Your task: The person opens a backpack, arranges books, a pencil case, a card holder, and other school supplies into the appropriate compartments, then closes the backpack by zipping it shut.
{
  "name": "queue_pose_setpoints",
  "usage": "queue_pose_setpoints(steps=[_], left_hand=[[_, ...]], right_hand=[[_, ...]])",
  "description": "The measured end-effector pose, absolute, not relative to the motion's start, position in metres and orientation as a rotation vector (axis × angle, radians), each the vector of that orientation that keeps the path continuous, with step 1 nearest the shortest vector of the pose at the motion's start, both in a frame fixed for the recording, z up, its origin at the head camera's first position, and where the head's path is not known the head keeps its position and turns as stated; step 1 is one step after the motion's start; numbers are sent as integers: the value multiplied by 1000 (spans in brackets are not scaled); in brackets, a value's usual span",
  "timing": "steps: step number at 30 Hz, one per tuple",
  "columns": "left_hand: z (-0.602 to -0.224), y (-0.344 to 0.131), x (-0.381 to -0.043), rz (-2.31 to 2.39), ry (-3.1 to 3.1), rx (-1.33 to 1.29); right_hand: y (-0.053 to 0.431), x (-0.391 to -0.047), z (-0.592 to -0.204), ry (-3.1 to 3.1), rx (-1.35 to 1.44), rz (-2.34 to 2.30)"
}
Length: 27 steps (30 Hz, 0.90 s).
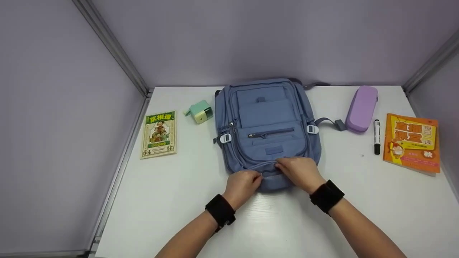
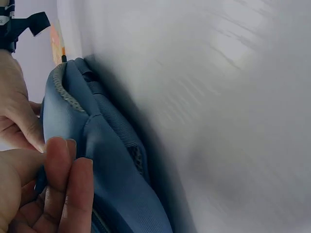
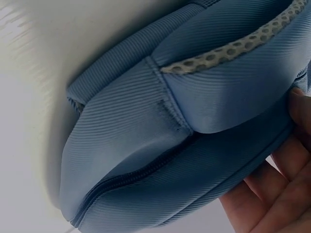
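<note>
A blue backpack (image 1: 269,111) lies on its back on the white table (image 1: 172,197), its bottom end toward me. My left hand (image 1: 243,184) is at the lower edge of the front pocket. Between its thumb and fingers shows a small dark tab (image 2: 40,180) of the backpack. Just to the right, my right hand (image 1: 300,172) pinches the pocket's fabric edge, thumb on one side and fingers behind. A zipper seam (image 3: 131,177) curves along the pocket in the right wrist view. Both wrists wear black bands.
Left of the backpack are a green pencil sharpener (image 1: 201,111) and a small book (image 1: 159,134). To the right lie a purple pencil case (image 1: 362,108), a black-and-white marker (image 1: 377,137) and an orange book (image 1: 411,143). Straps (image 1: 330,122) trail from the backpack's right side. Partition walls enclose the table.
</note>
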<state>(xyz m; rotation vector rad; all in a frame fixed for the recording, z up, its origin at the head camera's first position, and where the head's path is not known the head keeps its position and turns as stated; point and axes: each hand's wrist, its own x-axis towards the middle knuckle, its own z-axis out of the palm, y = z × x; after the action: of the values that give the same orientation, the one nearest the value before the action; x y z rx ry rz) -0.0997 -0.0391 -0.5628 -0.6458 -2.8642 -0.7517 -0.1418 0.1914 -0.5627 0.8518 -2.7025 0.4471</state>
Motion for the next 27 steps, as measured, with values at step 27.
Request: queue_pose_setpoints(steps=[27], left_hand=[[-551,-25,-106,-925,-2957,-640]], right_hand=[[188,-129,-564,-2502,995,658]])
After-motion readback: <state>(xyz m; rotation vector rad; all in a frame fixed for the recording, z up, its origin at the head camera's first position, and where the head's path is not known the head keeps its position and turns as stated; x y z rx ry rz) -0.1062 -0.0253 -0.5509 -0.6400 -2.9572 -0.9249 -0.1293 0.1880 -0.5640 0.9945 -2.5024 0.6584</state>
